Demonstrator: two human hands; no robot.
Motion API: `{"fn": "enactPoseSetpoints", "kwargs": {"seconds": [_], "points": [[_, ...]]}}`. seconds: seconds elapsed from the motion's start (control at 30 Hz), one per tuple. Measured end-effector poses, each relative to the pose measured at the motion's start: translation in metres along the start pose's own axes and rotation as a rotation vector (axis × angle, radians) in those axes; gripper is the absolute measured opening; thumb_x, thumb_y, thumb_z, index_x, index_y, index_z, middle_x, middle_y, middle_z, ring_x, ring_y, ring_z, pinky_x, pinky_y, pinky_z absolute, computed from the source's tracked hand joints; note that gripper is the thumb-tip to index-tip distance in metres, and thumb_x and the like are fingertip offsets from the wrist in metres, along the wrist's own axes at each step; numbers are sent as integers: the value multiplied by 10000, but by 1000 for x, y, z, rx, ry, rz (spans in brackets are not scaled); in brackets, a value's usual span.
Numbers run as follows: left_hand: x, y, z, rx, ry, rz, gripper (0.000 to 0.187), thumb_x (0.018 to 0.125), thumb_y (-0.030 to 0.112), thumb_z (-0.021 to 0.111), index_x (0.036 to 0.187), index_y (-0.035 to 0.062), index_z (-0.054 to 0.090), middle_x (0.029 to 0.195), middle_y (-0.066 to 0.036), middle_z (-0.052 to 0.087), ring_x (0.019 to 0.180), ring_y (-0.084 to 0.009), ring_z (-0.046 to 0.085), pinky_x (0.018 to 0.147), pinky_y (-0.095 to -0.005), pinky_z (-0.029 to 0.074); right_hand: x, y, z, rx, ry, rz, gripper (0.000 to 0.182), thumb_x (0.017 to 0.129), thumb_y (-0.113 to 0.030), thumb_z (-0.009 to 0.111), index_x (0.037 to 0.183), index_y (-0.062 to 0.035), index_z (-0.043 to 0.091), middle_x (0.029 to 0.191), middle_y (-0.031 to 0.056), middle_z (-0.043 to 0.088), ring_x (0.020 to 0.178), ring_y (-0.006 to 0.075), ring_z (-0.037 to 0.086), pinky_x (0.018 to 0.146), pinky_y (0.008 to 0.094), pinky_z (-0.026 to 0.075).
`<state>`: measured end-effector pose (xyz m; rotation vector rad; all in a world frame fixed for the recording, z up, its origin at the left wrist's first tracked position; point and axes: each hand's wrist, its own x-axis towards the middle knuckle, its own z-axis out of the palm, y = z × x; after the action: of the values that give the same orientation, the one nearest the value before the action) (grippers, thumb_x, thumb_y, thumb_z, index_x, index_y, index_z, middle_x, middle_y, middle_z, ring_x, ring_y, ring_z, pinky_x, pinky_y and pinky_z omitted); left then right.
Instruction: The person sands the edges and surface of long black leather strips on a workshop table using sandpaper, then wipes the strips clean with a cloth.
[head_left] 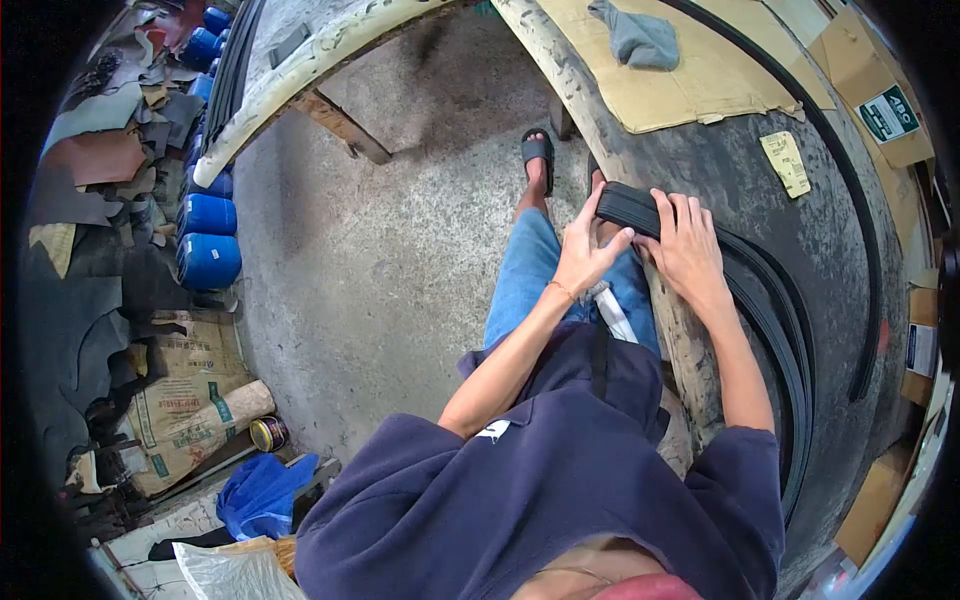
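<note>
A bundle of long, flat black strips lies across the table's near edge, its squared end sticking out over my lap. My left hand grips that end from the side, with the thumb pointing toward the right hand. Over the top of the same bundle curl the fingers of my right hand, closed on it a little further back. From there the strips' long tails bend in a curve along the dark tabletop toward me. The strips' material cannot be told for certain.
The worktable has a pale rounded edge. On it are a cardboard sheet, a grey cloth, a yellow label and a curved black strip. Blue rolls and dark scraps lie at left.
</note>
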<state>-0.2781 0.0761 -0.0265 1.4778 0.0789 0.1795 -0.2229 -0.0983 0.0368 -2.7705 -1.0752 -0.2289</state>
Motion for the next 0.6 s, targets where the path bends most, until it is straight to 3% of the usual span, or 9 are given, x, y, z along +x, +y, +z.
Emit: {"fn": "enactPoseSetpoints", "kwargs": {"seconds": [0.07, 0.17, 0.33, 0.4, 0.43, 0.6], "points": [[-2, 4, -7, 28, -11, -14, 812, 899, 110, 750, 1545, -70, 293, 1474, -209, 494, 1305, -256, 543, 1125, -387, 432, 1, -2, -2, -3, -18, -6, 709, 844, -318, 747, 1413, -21, 445, 1215, 155, 534, 1136, 319, 516, 961, 442, 428], [-1, 3, -25, 405, -121, 68, 855, 855, 137, 788, 1543, -51, 315, 1511, -203, 485, 1367, -293, 514, 1139, -402, 419, 2, -5, -2, 14, -36, -13, 706, 845, -295, 747, 1419, -24, 439, 1225, 160, 527, 1145, 324, 510, 969, 448, 421], [11, 6, -12, 108, -33, 75, 956, 832, 224, 805, 1570, -33, 254, 1537, -238, 434, 1444, -332, 418, 1165, -401, 369, -1, -3, -10, 37, -74, 28, 754, 838, -293, 754, 1457, -34, 409, 1274, 167, 515, 1211, 335, 496, 1041, 492, 390], [10, 5, -5, 434, -36, 265, 993, 807, 226, 815, 1574, -26, 238, 1543, -240, 424, 1451, -357, 402, 1182, -399, 338, -6, -4, -13, -44, -72, 49, 807, 848, -330, 746, 1500, -38, 370, 1364, 165, 495, 1319, 333, 456, 1134, 532, 325], [13, 4, -6, 394, -45, 226, 984, 787, 229, 823, 1561, -27, 272, 1551, -241, 416, 1455, -354, 400, 1193, -402, 322, -11, 0, -12, -51, -91, 97, 843, 869, -397, 721, 1525, -32, 338, 1437, 162, 468, 1392, 327, 411, 1186, 558, 261], [17, 6, -17, 361, -93, 229, 937, 778, 225, 832, 1530, -39, 340, 1564, -247, 401, 1458, -345, 400, 1200, -399, 317, -40, 28, -17, -107, 13, 172, 835, 874, -487, 687, 1491, -14, 382, 1432, 183, 482, 1379, 344, 425, 1186, 554, 267]]}}
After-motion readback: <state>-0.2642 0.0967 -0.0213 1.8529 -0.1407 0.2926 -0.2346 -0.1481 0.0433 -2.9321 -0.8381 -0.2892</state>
